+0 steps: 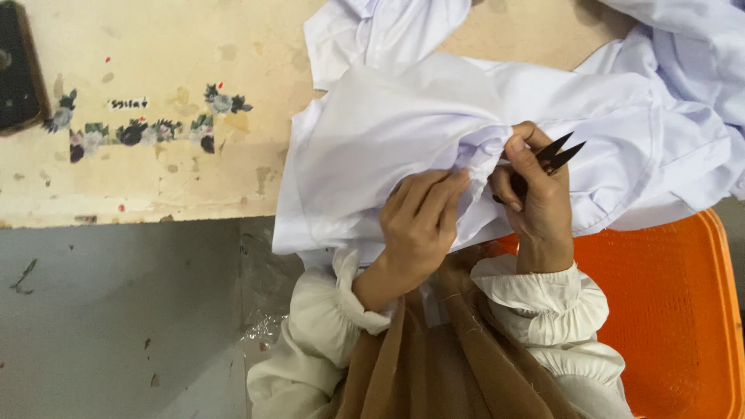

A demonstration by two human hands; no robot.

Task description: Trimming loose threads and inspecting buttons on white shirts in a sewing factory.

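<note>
A white garment lies spread over the table edge and down toward my lap. My left hand pinches a gathered fold of the cloth from below. My right hand also grips that bunched fold with thumb and fingers while holding small black thread snips, blades pointing up and right. Both wrists show white gathered cuffs.
The worn cream table with a flower sticker strip fills the upper left. A dark object sits at its far left edge. An orange plastic seat is at the right. Grey floor lies below left.
</note>
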